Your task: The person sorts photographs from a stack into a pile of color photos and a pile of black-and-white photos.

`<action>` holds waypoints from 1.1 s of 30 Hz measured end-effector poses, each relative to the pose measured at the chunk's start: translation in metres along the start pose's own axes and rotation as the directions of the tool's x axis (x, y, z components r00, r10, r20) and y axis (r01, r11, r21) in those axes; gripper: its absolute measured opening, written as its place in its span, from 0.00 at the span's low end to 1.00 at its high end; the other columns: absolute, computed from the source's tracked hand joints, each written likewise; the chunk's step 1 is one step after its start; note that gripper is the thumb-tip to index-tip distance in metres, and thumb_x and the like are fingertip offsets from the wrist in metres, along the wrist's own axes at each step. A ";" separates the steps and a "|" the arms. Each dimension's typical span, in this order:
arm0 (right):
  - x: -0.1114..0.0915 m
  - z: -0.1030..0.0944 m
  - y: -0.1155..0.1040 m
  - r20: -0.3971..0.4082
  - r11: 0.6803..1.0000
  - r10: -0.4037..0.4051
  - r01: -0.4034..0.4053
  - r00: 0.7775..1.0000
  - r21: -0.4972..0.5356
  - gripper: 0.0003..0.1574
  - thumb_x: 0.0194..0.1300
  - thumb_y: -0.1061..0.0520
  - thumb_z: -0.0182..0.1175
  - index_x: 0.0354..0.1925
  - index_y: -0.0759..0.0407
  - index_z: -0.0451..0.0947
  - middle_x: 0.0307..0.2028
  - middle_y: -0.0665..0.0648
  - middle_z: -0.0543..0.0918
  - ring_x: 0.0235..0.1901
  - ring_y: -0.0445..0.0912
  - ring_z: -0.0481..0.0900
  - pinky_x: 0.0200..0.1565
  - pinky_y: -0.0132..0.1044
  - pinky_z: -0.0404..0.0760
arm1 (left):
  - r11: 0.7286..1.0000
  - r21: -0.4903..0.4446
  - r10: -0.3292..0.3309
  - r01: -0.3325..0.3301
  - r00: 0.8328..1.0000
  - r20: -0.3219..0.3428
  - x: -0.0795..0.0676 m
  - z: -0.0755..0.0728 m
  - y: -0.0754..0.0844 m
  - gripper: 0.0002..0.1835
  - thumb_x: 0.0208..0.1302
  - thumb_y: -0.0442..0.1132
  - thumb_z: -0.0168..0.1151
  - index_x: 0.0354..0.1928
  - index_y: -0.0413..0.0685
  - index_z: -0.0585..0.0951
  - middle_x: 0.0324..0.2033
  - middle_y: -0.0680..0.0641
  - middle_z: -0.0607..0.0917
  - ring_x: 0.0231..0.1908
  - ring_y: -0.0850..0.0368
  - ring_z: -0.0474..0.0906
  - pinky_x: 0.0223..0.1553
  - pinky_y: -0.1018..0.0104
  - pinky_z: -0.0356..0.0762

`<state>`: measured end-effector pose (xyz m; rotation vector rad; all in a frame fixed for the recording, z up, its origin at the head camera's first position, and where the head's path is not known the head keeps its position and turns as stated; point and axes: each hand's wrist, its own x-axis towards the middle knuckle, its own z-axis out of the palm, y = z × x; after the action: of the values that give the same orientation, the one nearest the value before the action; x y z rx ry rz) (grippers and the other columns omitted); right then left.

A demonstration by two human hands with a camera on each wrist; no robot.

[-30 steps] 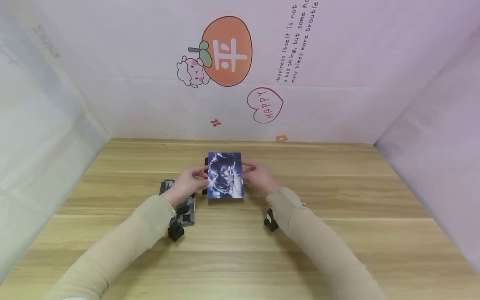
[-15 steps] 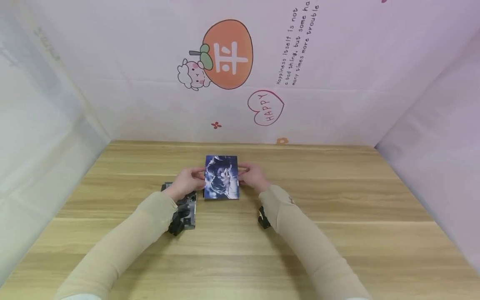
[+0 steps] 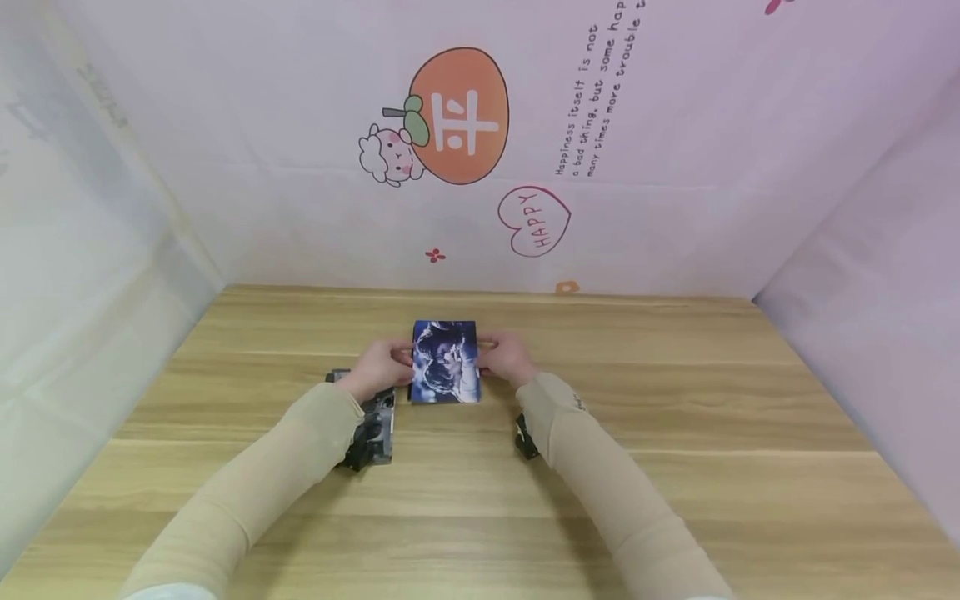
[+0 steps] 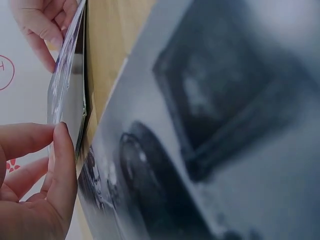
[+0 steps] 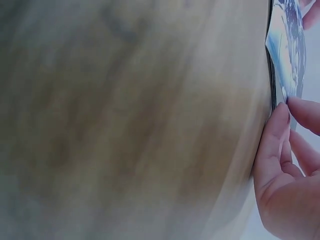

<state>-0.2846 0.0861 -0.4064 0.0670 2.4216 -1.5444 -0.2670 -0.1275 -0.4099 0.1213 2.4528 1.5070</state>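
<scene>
A blue-and-purple photo print (image 3: 446,362) is held between both hands near the back of the table. My left hand (image 3: 378,367) pinches its left edge, and my right hand (image 3: 510,358) pinches the opposite edge. Seen nearly edge-on in the left wrist view, the photo print (image 4: 64,75) is slightly bowed. Close beneath it lies a thin, flat piece with dark edges (image 4: 84,115), mostly covered. In the right wrist view, thumb and fingers of the right hand (image 5: 287,170) meet at the photo's edge, beside thin dark layers.
A grey picture panel (image 3: 382,425) lies on the wooden table (image 3: 465,517) under the left wrist, partly hidden by the sleeve. Black devices hang below both cuffs. Behind the table stands a white printed cloth wall (image 3: 300,225), with plain cloth sides left and right.
The photo print has shifted a little left and toward me, covering the dark strip that showed at its left side. Both hands moved with it, and the head view tilted slightly.
</scene>
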 end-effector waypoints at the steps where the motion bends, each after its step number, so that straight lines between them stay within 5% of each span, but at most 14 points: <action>1: 0.000 0.000 0.000 0.001 1.000 -0.003 0.003 1.000 -0.012 0.35 0.55 0.72 0.59 0.63 0.66 0.67 0.51 0.69 0.78 0.42 0.54 0.81 0.41 0.35 0.85 | 1.000 0.004 0.002 -0.002 1.000 0.000 0.000 0.000 0.000 0.30 0.56 0.21 0.57 0.63 0.27 0.65 0.36 0.40 0.77 0.33 0.56 0.77 0.40 0.67 0.85; 15: 0.001 0.005 0.001 -0.008 0.995 -0.017 0.016 1.000 -0.102 0.34 0.54 0.71 0.61 0.61 0.69 0.68 0.51 0.70 0.78 0.33 0.49 0.81 0.36 0.32 0.85 | 0.998 0.052 -0.025 0.026 0.999 -0.033 -0.003 0.005 0.002 0.29 0.55 0.21 0.55 0.62 0.26 0.67 0.32 0.43 0.74 0.30 0.57 0.74 0.34 0.68 0.83; 23: 0.001 0.003 -0.001 0.000 0.996 0.001 -0.001 1.000 -0.090 0.32 0.54 0.71 0.61 0.60 0.70 0.69 0.48 0.69 0.79 0.30 0.46 0.79 0.35 0.31 0.85 | 0.999 0.045 -0.028 0.030 0.999 -0.045 -0.003 0.004 0.002 0.28 0.56 0.22 0.54 0.62 0.27 0.67 0.43 0.34 0.77 0.35 0.52 0.78 0.39 0.64 0.85; 33: 0.001 -0.009 0.007 0.044 0.999 0.025 -0.026 0.999 0.031 0.32 0.57 0.68 0.61 0.61 0.68 0.68 0.49 0.68 0.79 0.42 0.52 0.81 0.45 0.36 0.85 | 0.999 0.041 0.006 -0.002 0.997 -0.083 0.000 0.004 0.007 0.25 0.60 0.26 0.54 0.61 0.29 0.70 0.50 0.31 0.77 0.43 0.46 0.80 0.38 0.65 0.84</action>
<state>-0.2860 0.0970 -0.4092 0.0691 2.3544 -1.5566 -0.2660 -0.1213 -0.4053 0.0728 2.5506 1.4928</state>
